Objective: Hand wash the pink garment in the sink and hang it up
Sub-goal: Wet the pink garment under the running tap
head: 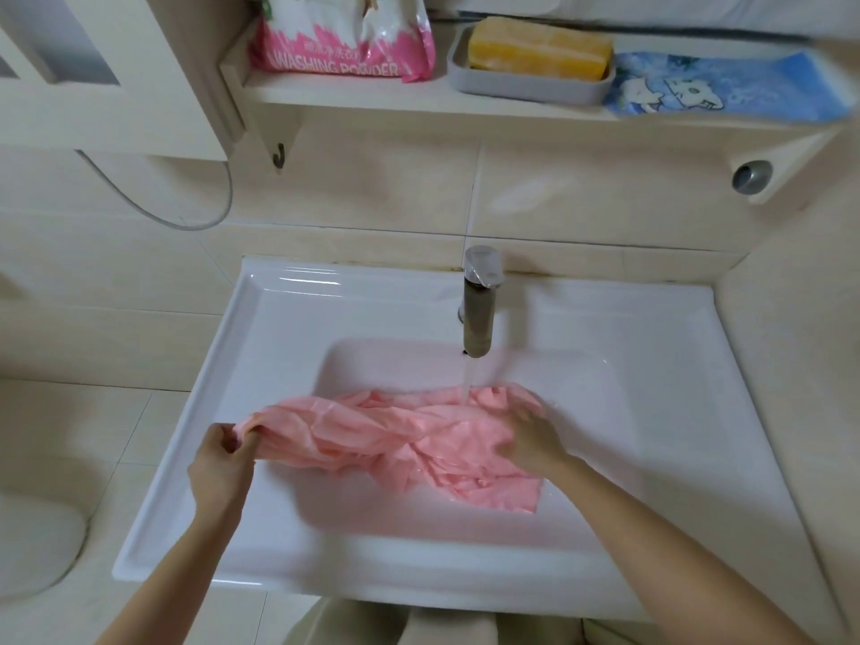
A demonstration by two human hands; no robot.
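Observation:
The pink garment (400, 439) lies crumpled across the basin of the white sink (260, 346), its left end pulled up over the basin's left edge. My left hand (223, 463) grips that left end in curled fingers. Over the right part of the cloth my right hand (530, 435) is blurred, fingers spread on the fabric near its far edge. Water runs from the metal faucet (479, 314) onto the garment just left of my right hand.
A shelf (419, 102) above holds a pink washing powder bag (344, 39), a yellow soap bar in a grey dish (535, 51) and a blue packet (726, 88). A small hook (279, 155) hangs under the shelf. A toilet edge (37, 542) shows at left.

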